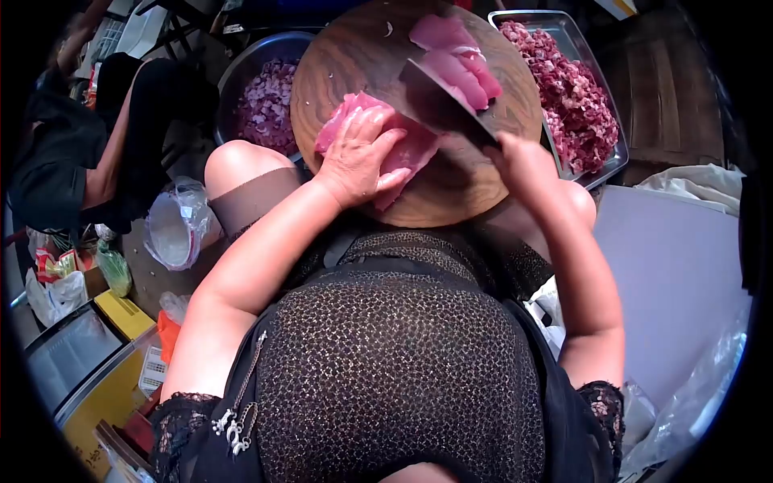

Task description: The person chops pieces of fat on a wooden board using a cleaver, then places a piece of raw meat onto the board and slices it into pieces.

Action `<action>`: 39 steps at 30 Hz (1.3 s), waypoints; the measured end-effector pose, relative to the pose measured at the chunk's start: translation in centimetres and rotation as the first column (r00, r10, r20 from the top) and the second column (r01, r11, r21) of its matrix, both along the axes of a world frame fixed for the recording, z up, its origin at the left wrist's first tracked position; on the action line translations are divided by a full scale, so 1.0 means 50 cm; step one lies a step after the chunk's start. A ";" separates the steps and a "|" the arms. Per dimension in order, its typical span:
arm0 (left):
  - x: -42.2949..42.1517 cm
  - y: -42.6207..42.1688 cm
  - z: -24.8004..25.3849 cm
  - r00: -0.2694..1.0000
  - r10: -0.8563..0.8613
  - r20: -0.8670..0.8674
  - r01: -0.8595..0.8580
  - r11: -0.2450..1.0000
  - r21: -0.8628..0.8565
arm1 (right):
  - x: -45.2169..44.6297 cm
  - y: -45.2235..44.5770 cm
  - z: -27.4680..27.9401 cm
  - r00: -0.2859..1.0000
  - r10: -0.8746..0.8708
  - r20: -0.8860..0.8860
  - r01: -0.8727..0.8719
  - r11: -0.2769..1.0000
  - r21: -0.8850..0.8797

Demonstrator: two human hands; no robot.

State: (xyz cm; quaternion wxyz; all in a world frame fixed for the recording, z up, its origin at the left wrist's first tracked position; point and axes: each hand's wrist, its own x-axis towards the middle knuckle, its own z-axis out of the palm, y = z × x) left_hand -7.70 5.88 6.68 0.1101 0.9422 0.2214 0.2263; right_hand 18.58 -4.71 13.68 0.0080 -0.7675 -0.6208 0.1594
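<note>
My left hand (361, 154) presses flat, fingers spread, on a slab of raw meat (415, 153) at the front left of a round wooden chopping board (338, 60). In my right hand (522, 165) is the handle of a cleaver (447, 103). Its broad dark blade points up and left across the board, between the slab and the cut pieces of pink meat (455, 60) behind it. Whether the edge touches any meat I cannot tell. Part of the slab is hidden under my left hand.
A metal bowl (228, 88) of chopped meat stands left of the board. To the right is a metal tray (616, 161) heaped with minced meat (568, 97). Another person in dark clothes (60, 153) sits at the left, near a plastic-lined bucket (173, 229).
</note>
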 end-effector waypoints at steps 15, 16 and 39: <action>-0.003 0.008 -0.017 0.986 0.098 0.136 -0.076 0.984 -0.162 | -0.097 -0.028 0.034 0.970 0.238 0.046 -0.235 0.969 -0.074; -0.003 0.010 -0.019 0.984 0.110 0.138 -0.086 0.982 -0.170 | -0.101 -0.013 0.044 0.967 0.251 0.037 -0.245 0.962 -0.120; -0.005 -0.014 -0.013 0.997 0.031 0.067 -0.027 0.998 -0.062 | -0.104 0.284 -0.030 0.859 -0.239 -0.452 0.271 0.962 0.007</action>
